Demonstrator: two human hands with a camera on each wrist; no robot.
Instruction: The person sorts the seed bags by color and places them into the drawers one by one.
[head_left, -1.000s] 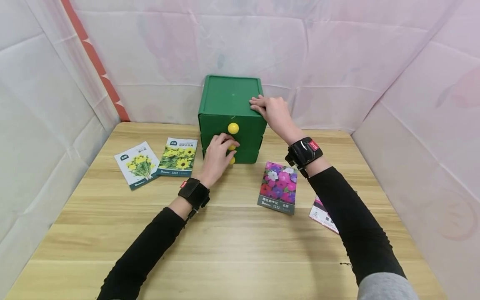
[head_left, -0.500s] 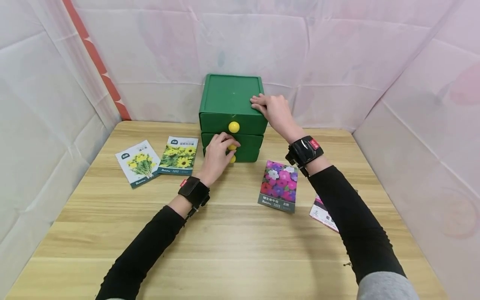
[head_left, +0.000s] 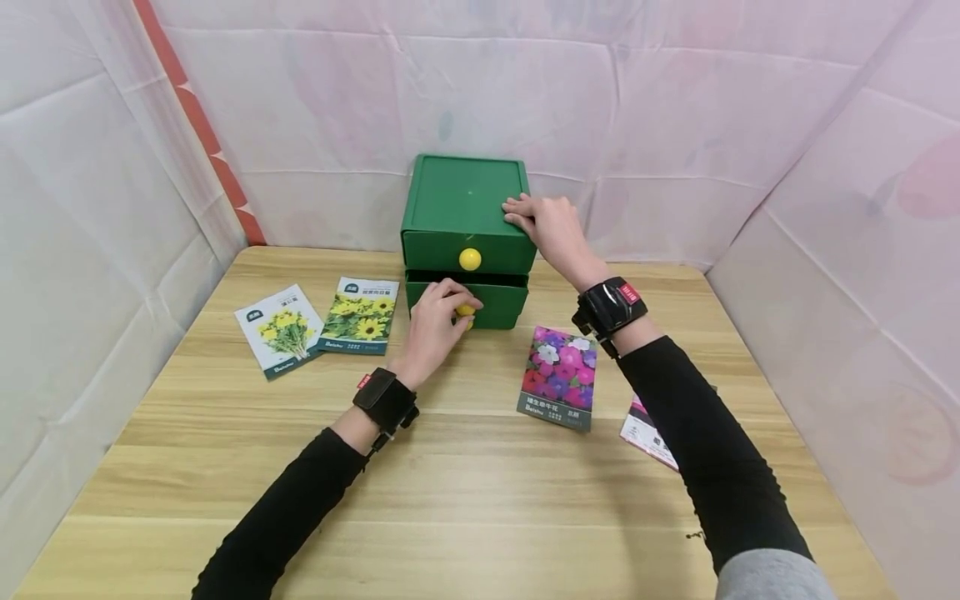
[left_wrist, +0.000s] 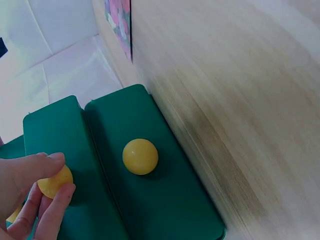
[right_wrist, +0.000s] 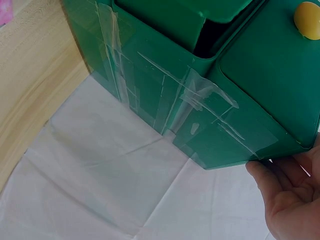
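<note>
— What did the left hand (head_left: 433, 329) hold?
— It pinched the middle drawer's yellow knob (left_wrist: 55, 181) on the green drawer box (head_left: 465, 237) at the table's (head_left: 465, 500) far edge.
— And the right hand (head_left: 551, 227)?
— Fingers lay flat on the box top.
— Any writing?
— "Beishu" on the purple-flower seed packet (head_left: 558, 377).

Pink packet (head_left: 645, 429) half hidden under the right sleeve (head_left: 697, 442).

Black sleeves (head_left: 300, 508), black wrist straps (head_left: 609, 307)
</note>
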